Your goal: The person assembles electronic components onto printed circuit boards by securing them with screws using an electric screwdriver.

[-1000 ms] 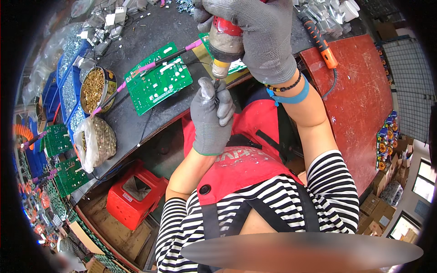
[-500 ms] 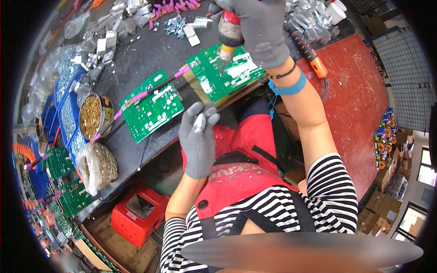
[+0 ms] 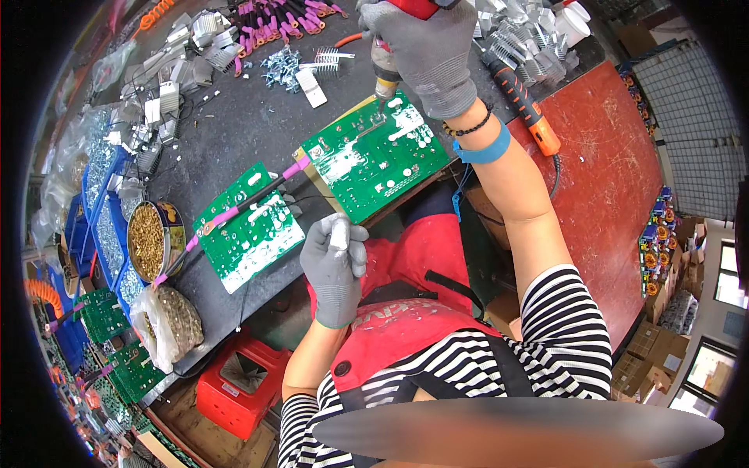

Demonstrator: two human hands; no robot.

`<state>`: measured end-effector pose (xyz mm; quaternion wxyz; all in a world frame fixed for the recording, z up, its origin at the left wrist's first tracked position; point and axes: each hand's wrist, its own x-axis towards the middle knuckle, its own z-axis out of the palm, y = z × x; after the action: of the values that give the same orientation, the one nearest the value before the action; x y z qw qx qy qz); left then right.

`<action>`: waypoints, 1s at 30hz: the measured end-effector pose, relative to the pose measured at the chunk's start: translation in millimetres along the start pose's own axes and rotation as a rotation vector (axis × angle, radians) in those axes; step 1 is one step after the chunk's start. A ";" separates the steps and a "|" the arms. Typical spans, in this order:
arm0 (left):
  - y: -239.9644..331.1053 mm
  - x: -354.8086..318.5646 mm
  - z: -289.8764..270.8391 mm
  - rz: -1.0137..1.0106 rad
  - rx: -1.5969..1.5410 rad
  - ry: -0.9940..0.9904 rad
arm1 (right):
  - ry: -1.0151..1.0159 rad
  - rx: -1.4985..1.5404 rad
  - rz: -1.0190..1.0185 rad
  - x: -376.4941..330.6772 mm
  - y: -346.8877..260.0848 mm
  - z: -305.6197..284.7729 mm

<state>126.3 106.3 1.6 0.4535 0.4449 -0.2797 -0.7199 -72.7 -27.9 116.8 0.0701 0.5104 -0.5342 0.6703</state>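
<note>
You're pressing a powered screwdriver tip-down onto the green circuit board at 12 o'clock; your right hand is clamped round its body. Your left hand is hovering below the board's near edge, fingers curled shut, pinching something too small to tell. The board is sitting on the dark table, raised on a block. A second green board is lying at 9 o'clock with a pink-ended cable across it. A tin of brass screws and blue bins are sitting further left. Heat sinks are cluttering the far edge. An orange-handled tool is resting at 1 o'clock beside a red panel. A red stool is standing on the floor at 7 o'clock.
</note>
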 end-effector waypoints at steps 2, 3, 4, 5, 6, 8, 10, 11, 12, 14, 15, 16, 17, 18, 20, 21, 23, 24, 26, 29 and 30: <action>0.1 3.0 1.9 -0.008 0.021 0.013 | 0.051 0.164 -0.268 -0.3 7.2 4.1; 0.8 4.3 2.9 -0.007 0.027 0.012 | 0.049 0.163 -0.265 -1.8 7.4 1.9; 1.1 5.5 3.2 -0.005 0.032 0.012 | -0.025 0.132 -0.046 -2.7 -1.6 -1.9; 0.8 6.2 3.4 -0.008 0.031 0.015 | -0.098 0.100 0.173 -3.5 -5.8 -3.5; 0.3 6.7 3.5 -0.007 0.017 0.023 | -0.102 0.100 0.176 -4.1 -1.7 -0.8; 0.3 8.8 6.2 -0.007 0.005 0.024 | -0.024 0.115 -0.277 -1.5 6.7 2.5; -0.2 11.1 7.2 -0.022 0.018 0.014 | -0.069 0.136 -0.111 -2.3 3.1 -1.5; -1.1 12.6 7.8 -0.024 0.017 0.017 | -0.114 0.159 0.055 -2.5 -0.5 -2.7; -2.3 14.5 9.1 -0.020 0.026 0.018 | -0.117 0.159 0.057 -2.0 -2.5 -2.8; -3.8 17.0 10.7 -0.020 0.036 0.015 | -0.237 0.271 0.388 1.4 -7.8 -4.7; -4.8 18.2 10.7 -0.008 0.034 0.019 | -0.238 0.268 0.390 5.8 -12.6 -5.8; -5.7 19.3 10.4 0.004 0.032 0.023 | -0.310 0.368 0.567 11.1 -17.8 -6.3; -6.5 19.8 10.5 0.001 0.032 0.025 | -0.382 0.466 0.745 13.4 -19.7 -6.1; -7.5 20.1 10.9 0.023 0.017 0.041 | -0.384 0.465 0.747 11.6 -7.5 -1.1; -9.5 19.6 15.5 0.039 0.001 0.047 | -0.413 0.508 0.512 10.4 22.1 7.9; -9.3 18.0 17.0 0.046 -0.025 0.050 | -0.415 0.508 0.514 10.4 26.1 7.7; -11.2 17.4 17.1 0.049 -0.054 0.057 | -0.501 0.522 0.561 13.6 22.1 8.2; -12.7 17.6 16.7 0.066 -0.072 0.052 | -0.504 0.521 0.564 15.3 18.0 7.1; -13.1 16.6 17.2 0.082 -0.091 0.049 | -0.583 0.584 0.634 17.8 10.0 4.4; -11.9 14.7 20.6 0.048 -0.069 0.059 | -0.545 0.630 0.523 11.9 28.3 10.9; -13.5 15.0 21.1 0.053 -0.093 0.054 | -0.543 0.626 0.524 10.7 32.6 10.4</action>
<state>99.1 98.5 -5.6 0.5000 0.4352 -0.2451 -0.7075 -92.3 -54.6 103.0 -0.3996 0.5119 -0.4163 0.6364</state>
